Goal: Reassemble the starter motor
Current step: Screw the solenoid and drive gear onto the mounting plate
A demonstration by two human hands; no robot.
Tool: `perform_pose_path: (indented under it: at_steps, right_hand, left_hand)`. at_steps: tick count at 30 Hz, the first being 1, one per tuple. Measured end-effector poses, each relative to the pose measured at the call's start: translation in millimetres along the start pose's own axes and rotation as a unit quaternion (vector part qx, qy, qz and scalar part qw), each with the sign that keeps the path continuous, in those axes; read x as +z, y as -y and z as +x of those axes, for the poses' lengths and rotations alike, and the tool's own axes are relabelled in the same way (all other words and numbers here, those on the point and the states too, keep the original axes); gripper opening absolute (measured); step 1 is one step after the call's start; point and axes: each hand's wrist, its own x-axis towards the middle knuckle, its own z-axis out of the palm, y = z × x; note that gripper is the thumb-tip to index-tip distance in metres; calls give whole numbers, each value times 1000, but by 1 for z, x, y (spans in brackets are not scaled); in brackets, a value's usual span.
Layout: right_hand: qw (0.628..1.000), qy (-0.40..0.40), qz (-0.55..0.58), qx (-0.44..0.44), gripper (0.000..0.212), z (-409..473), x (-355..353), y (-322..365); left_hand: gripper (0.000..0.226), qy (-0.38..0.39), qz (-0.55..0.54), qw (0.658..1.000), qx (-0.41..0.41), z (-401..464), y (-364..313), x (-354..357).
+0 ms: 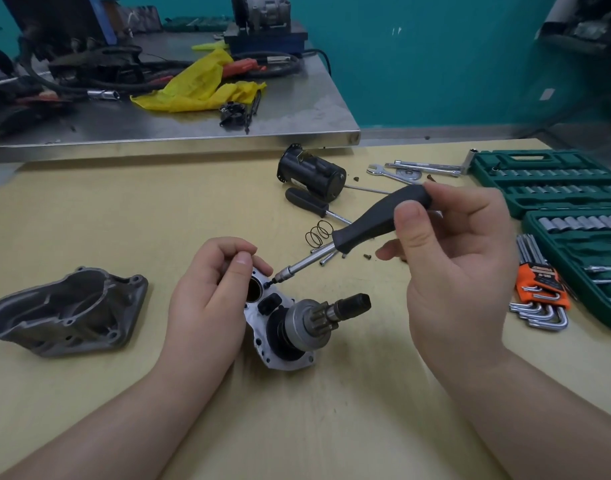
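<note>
**Fingers pinching a screwdriver handle over the drive-end plate**

Fingers (406, 216) of the right hand (449, 271) are curling around the black moulded plastic handle of a screwdriver (380, 220), thumb pressing on its near side, fingertips wrapping over its far end. Its bright steel shaft is slanting down and left from those fingers, the dark tip meeting a small screw (270, 282) on the silver cast-aluminium starter plate with its toothed pinion gear and dark shaft (290, 327).

Left hand (207, 299) is gripping the plate's upper left edge, thumb and forefinger bent and pressing together at the rim, just beside the screwdriver tip. The plate is lying on the pale yellow tabletop (124, 216), between the two hands.

Left of the left hand, well apart, a grey cast-metal nose housing (65, 313) is lying open side up. Beyond the right fingers, a black cylindrical motor body (312, 173) is lying on its side, with a second black-handled screwdriver (311, 204) near it. Under the screwdriver shaft, a thin wire coil spring (318, 233) and several loose long bolts (326, 254) are lying together. Right of the right hand, an orange-holdered set of hex keys (539, 292) is resting beside a green plastic socket case (556, 181).
</note>
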Motion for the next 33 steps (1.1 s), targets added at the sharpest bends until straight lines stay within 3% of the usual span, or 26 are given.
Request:
perform_pose_path:
  at_steps: [4,12,17,29,33]
  right_hand:
    - [999,36,25,3,25,-3,-2,-4]
    - [1000,2,-10,11,26,-1,1,-7]
    - [999,40,17,9,27,-2,-2,-8]
    - [1000,8,-5,15,27,-2,1,-9]
    - [999,32,18,20,25,-2,-4,-9]
  left_hand:
    - [14,-1,0,1000,-1,0,1,1]
    - [17,-3,-7,1000,-2,1,0,1]
    - [16,-5,-5,1000,-3,1,1,1]
    - [16,-7,-5,1000,-11,0,-1,1]
    - [16,-8,-6,1000,-11,1,0,2]
